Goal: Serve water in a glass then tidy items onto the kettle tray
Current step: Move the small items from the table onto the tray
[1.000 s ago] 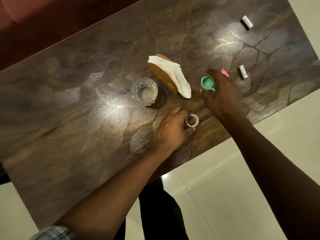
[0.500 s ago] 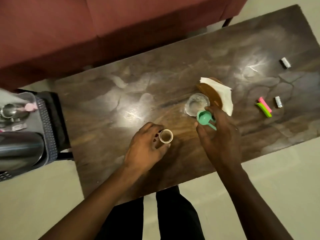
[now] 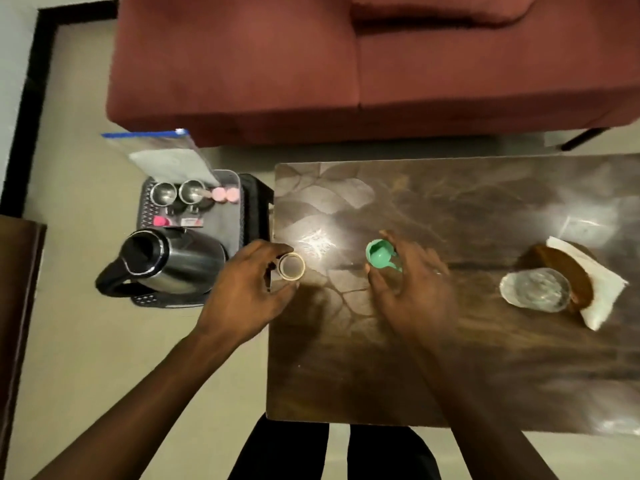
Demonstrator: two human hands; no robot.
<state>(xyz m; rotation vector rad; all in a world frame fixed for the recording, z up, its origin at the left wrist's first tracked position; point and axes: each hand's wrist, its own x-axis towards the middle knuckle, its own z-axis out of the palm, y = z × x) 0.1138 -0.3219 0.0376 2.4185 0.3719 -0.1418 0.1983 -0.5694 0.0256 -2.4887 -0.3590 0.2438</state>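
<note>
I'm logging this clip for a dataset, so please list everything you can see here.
table: one, brown veined, centre and right
sofa: one, red, beyond the table
tray: one, black and grey, left of the table
kettle: one, steel with black handle, on the tray
steel cups: two, silver, tray's far end
pink pieces: several, pink, on the tray
plastic bag: one, clear with blue strip, behind the tray
glass: one, clear, on the table, right
napkin holder: one, brown, beside the glass
napkins: some, white, in the holder
tape roll: one, beige, in the left hand
scoop: one, green, in the right hand
left hand: one, at the table's left edge
right hand: one, over the table
</note>
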